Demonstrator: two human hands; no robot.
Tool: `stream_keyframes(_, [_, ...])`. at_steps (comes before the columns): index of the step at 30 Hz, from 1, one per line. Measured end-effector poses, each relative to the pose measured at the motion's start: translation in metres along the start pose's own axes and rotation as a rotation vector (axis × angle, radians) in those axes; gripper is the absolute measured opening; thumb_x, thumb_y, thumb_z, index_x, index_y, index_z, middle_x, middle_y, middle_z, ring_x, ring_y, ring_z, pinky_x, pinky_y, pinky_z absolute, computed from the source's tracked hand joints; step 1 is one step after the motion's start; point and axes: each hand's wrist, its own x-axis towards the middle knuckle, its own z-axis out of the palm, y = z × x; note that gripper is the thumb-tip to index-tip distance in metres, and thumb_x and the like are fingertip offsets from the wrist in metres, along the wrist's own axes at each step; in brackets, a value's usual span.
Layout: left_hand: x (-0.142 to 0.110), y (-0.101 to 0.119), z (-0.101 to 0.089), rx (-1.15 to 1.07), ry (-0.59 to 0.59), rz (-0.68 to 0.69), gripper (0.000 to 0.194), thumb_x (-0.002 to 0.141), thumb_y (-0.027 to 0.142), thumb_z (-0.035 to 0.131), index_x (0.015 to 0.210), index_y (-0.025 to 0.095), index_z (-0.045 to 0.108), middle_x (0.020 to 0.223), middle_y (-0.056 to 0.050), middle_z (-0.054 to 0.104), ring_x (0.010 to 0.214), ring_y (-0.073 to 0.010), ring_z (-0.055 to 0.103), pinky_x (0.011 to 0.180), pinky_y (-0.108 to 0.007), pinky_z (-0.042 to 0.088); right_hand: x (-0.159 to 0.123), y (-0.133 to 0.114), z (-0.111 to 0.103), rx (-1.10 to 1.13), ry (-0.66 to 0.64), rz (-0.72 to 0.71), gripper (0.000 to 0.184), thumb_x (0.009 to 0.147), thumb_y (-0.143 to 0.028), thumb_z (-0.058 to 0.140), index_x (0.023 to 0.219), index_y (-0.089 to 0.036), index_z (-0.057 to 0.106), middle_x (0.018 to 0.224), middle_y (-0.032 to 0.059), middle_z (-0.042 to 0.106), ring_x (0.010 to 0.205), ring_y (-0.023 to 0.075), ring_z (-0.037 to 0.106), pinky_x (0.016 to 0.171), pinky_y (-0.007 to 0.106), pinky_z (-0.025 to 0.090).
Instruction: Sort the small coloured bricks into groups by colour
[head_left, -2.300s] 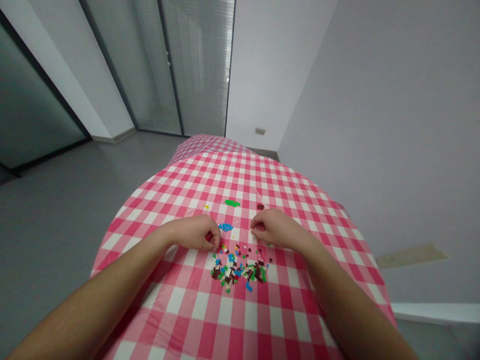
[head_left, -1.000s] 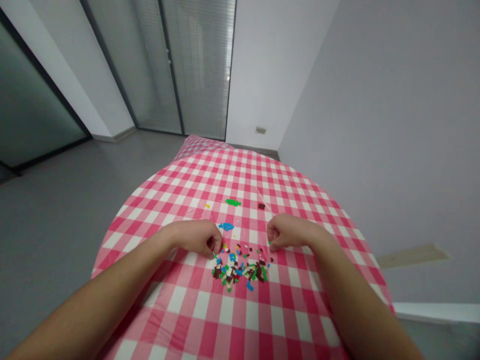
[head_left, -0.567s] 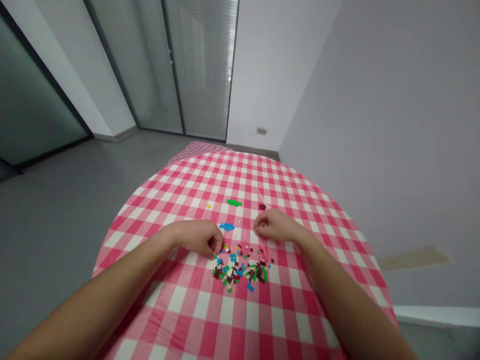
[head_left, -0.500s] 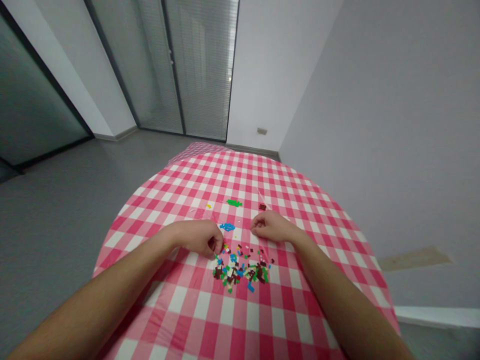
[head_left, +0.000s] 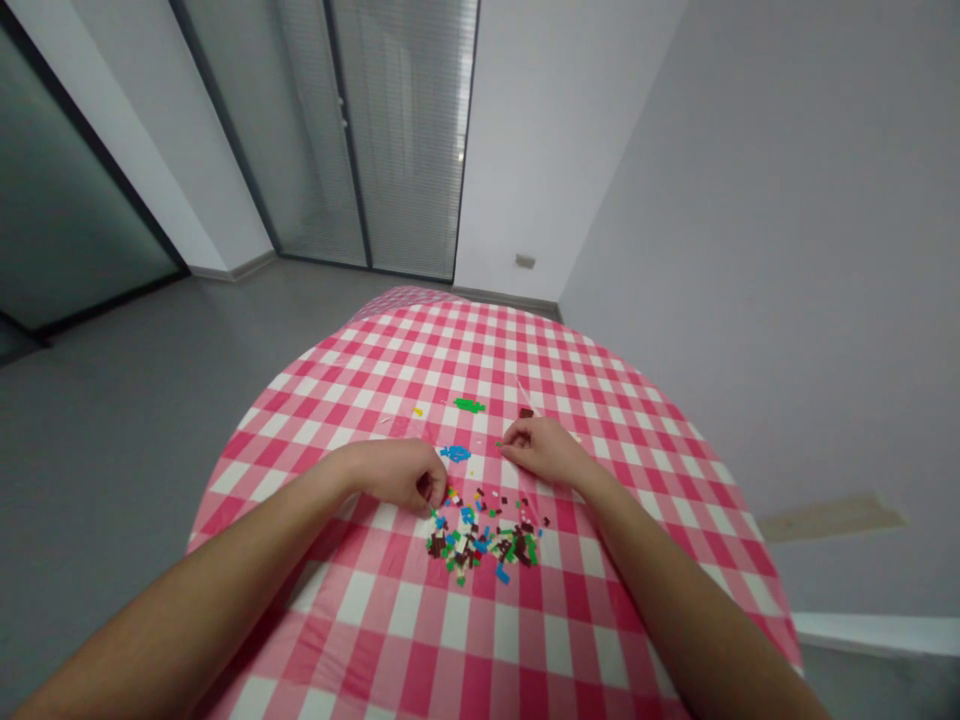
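A loose pile of small coloured building bricks point(head_left: 480, 545) in green, blue, brown, white and red lies on the checked tablecloth. My left hand point(head_left: 405, 475) is closed at the pile's upper left edge, its fingertips pressed together; whatever they hold is too small to make out. My right hand point(head_left: 544, 450) is raised beyond the pile and pinches a tiny green brick point(head_left: 499, 444) at its fingertips. Between the hands lies a flat cluster of blue bricks point(head_left: 455, 454). Farther off is a green brick cluster point(head_left: 469, 405).
A brown cluster point(head_left: 526, 412) lies just past my right hand, partly covered by it. Some yellow bricks point(head_left: 418, 411) sit left of the green cluster. The pink and white tablecloth point(head_left: 517, 640) covers a rounded table, with a wall close on the right.
My right hand has turned slightly, and a tiny green brick now shows at its fingertips. My left hand stays in place by the pile.
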Motion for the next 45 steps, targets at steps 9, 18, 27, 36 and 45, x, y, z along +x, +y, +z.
stream_keyframes(9, [0.001,0.0,0.001,-0.011,-0.008,0.019,0.018,0.069,0.001,0.06,0.076,0.014,0.07,0.068,0.003,0.063,0.062,-0.0081,0.053,0.061,-0.018,0.041,0.0,0.002,0.006,0.037,-0.015,-0.096,0.035,0.088,-0.016,0.055,0.119,-0.021,0.071,0.116,0.0095,0.071,0.097,0.0217,0.069,0.086,0.034,0.053])
stream_keyframes(18, [0.0,0.001,0.0,-0.015,-0.005,0.015,0.016,0.07,0.003,0.063,0.078,0.014,0.071,0.071,0.003,0.065,0.064,-0.0091,0.055,0.062,-0.018,0.041,0.002,0.001,0.014,-0.009,0.053,-0.109,0.033,0.086,-0.011,0.051,0.107,-0.019,0.075,0.108,0.0071,0.074,0.096,0.0211,0.069,0.088,0.035,0.053])
stream_keyframes(27, [0.0,0.0,0.0,-0.012,0.003,0.026,0.016,0.069,0.003,0.063,0.077,0.015,0.071,0.071,0.003,0.065,0.064,-0.0085,0.055,0.06,-0.017,0.04,0.002,-0.004,0.017,-0.088,0.061,-0.076,0.044,0.089,-0.013,0.047,0.129,-0.018,0.064,0.128,0.009,0.065,0.112,0.0245,0.064,0.097,0.039,0.05])
stream_keyframes(36, [0.0,0.0,0.001,-0.024,0.003,0.031,0.015,0.069,0.004,0.062,0.076,0.015,0.07,0.07,0.003,0.066,0.063,-0.0088,0.055,0.06,-0.018,0.04,0.002,-0.005,0.017,-0.113,0.033,-0.054,0.041,0.087,-0.012,0.048,0.121,-0.018,0.069,0.123,0.0073,0.068,0.111,0.024,0.064,0.098,0.039,0.049])
stream_keyframes(45, [0.001,-0.001,0.0,-0.007,0.005,0.041,0.012,0.072,0.008,0.064,0.079,0.014,0.071,0.073,0.001,0.067,0.064,-0.009,0.055,0.061,-0.018,0.04,0.004,-0.007,0.019,-0.143,0.038,-0.028,0.045,0.091,-0.014,0.045,0.131,-0.023,0.063,0.132,0.0056,0.063,0.118,0.0247,0.061,0.102,0.041,0.047])
